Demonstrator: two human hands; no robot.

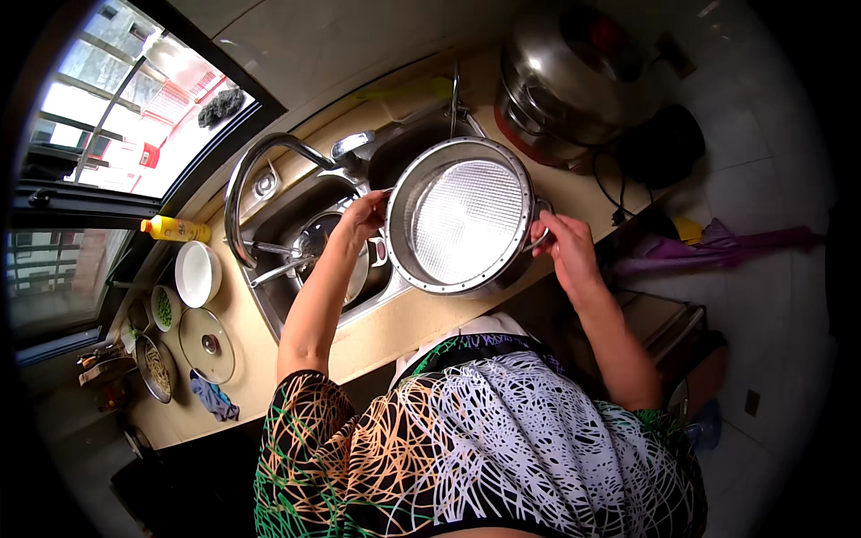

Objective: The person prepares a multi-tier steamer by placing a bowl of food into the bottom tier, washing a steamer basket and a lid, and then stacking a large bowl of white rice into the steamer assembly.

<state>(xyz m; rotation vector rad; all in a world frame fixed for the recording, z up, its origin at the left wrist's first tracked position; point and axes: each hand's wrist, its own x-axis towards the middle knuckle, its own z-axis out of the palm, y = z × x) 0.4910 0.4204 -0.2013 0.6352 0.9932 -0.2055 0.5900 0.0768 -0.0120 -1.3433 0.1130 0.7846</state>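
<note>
A wide stainless steel pot (471,222) is tilted so that its textured bottom shows, with small dots along its rim. My left hand (366,214) grips it at the left side, where the handle is mostly hidden by my fingers. On the right, my right hand (568,245) has hold of the loop handle (539,241). The pot is held over the right part of the double-basin steel sink (262,296) and the counter's front edge. Beyond my left forearm, the left basin holds shiny metal cookware (313,235), partly covered by the arm.
A curved chrome faucet (237,195) arches over the left basin. Left along the counter (252,383) are a yellow bottle (178,229), a white bowl (198,274), a glass lid (207,345), a bowl of green pieces (163,308) and a cloth (214,397). A large steamer (558,87) stands behind right.
</note>
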